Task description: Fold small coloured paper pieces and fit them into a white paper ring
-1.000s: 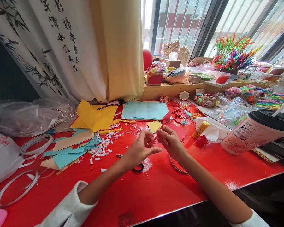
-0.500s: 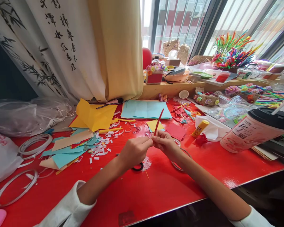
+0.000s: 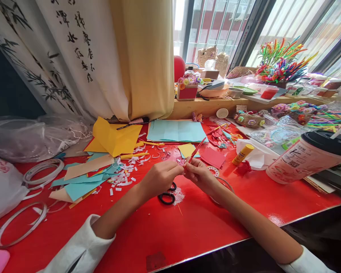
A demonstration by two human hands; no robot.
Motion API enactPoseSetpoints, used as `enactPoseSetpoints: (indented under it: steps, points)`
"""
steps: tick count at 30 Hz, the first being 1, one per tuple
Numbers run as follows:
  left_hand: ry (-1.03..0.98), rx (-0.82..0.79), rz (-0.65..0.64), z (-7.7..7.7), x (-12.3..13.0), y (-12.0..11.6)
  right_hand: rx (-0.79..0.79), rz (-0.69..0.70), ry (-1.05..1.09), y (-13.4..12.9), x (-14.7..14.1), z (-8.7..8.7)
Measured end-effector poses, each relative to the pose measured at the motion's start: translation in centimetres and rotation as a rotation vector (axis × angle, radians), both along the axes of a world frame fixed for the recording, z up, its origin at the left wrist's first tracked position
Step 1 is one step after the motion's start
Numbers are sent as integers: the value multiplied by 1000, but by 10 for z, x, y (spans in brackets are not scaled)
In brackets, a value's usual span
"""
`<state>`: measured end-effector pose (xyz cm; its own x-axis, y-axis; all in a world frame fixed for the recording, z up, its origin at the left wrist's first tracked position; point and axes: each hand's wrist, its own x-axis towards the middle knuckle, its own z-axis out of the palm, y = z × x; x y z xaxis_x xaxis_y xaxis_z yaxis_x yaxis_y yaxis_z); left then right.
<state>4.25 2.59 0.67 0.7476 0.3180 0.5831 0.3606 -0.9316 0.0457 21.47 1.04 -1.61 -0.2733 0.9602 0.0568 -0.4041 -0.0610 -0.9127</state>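
A thin red strip (image 3: 198, 149), seemingly rolled or folded paper, rises at a slant to the upper right from between my fingertips. My right hand (image 3: 199, 173) pinches its lower part. My left hand (image 3: 162, 177) is closed at the strip's lower end, its fingertips touching those of my right hand. Under and beside my left hand lie black-handled scissors (image 3: 166, 198), their blades hidden. A roll of tape or ring (image 3: 222, 189) lies partly behind my right wrist. Red paper squares (image 3: 213, 157) lie just beyond my right hand.
Blue sheets (image 3: 176, 131), yellow paper (image 3: 116, 136) and white scraps (image 3: 124, 176) lie on the red table (image 3: 199, 231). A yellow glue stick (image 3: 242, 154) and a large cup (image 3: 307, 157) are at the right. Tape rings (image 3: 42, 172) are at the left.
The red strip now leans further right. My left hand has shifted slightly, and more of the scissors' handles shows. The whole view has moved a little.
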Motion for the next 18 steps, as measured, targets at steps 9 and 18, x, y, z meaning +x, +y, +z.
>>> enactPoseSetpoints:
  steps: [9,18]
  points:
    - [-50,169,300,-5,13,-9,26,-181,-43,2,-3,-6]
    - [182,254,42,6,2,-5,-27,-36,-64,3,1,-10]
